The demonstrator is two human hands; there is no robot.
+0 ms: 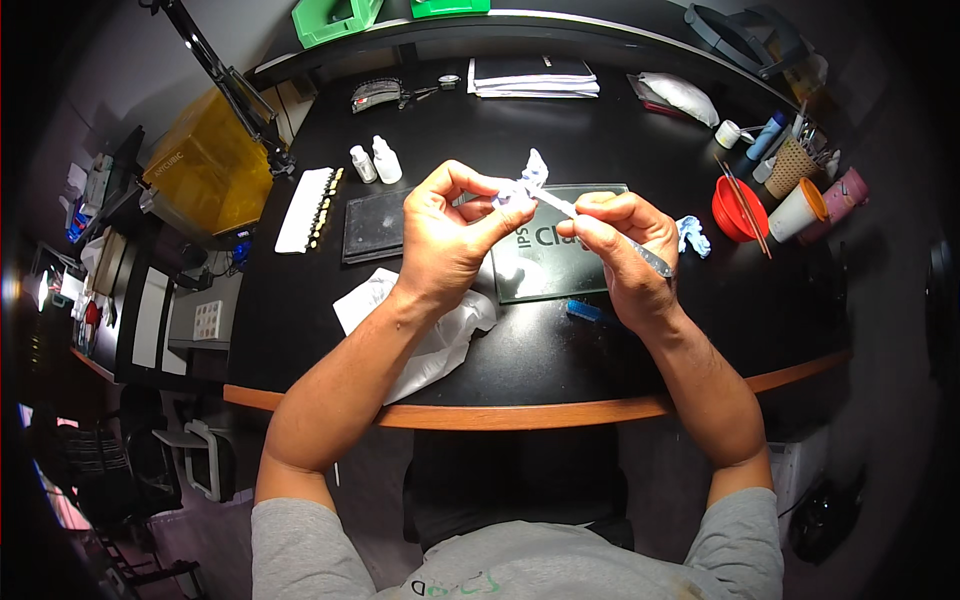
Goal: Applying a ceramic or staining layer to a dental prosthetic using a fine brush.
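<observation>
Above the middle of the black desk, my left hand pinches a crumpled white-and-blue tissue between thumb and fingers. My right hand is closed round a slim hand tool with a grey patterned handle. The tool's pale front end points left and meets the tissue; its very tip is hidden there. Below the hands lies a glass slab with dark lettering. A small blue bristled piece is near its front edge. A crumpled white sheet lies beneath my left forearm.
At left are a black flat case, a white strip of tooth-coloured tabs and two white bottles. On the right stand a red bowl with brushes across it, a white cup and another crumpled tissue.
</observation>
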